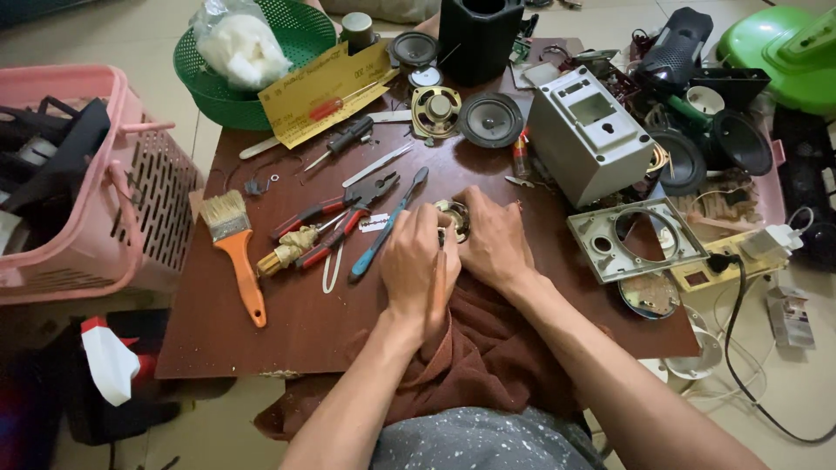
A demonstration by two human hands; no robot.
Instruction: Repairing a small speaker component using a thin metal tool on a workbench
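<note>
Presently both hands meet at the middle of the brown bench (287,322), over a brown cloth (488,348) that hangs off its near edge. The left hand (416,261) is curled nearly closed, fingers folded round a thin tool with a pale brown handle (439,278) and pressed against a small round metal part (455,218). The right hand (495,239) is half closed, palm down, fingers bent over the same part from the right side. The part sits on the bench between the two hands, mostly hidden by them.

Packages and labels: one yellow card (324,87) with handwriting lies tilted at the far left of the bench, overlapping a green basket (300,35) that holds a clear bag of white stuffing (239,43). One small white label (373,223) lies just left of the left hand.

Count on the bench, left of the hands: one paintbrush with orange handle (235,252), two red-handled pliers (335,222), one blue-handled tool (387,224), one pair of tweezers (376,164), two screwdrivers (340,139). Beyond the hands: three loose speaker cones (461,113). To the right: one grey box housing (588,135) and one grey faceplate (636,235). One pink basket (96,183) stands off the bench at the left
</note>
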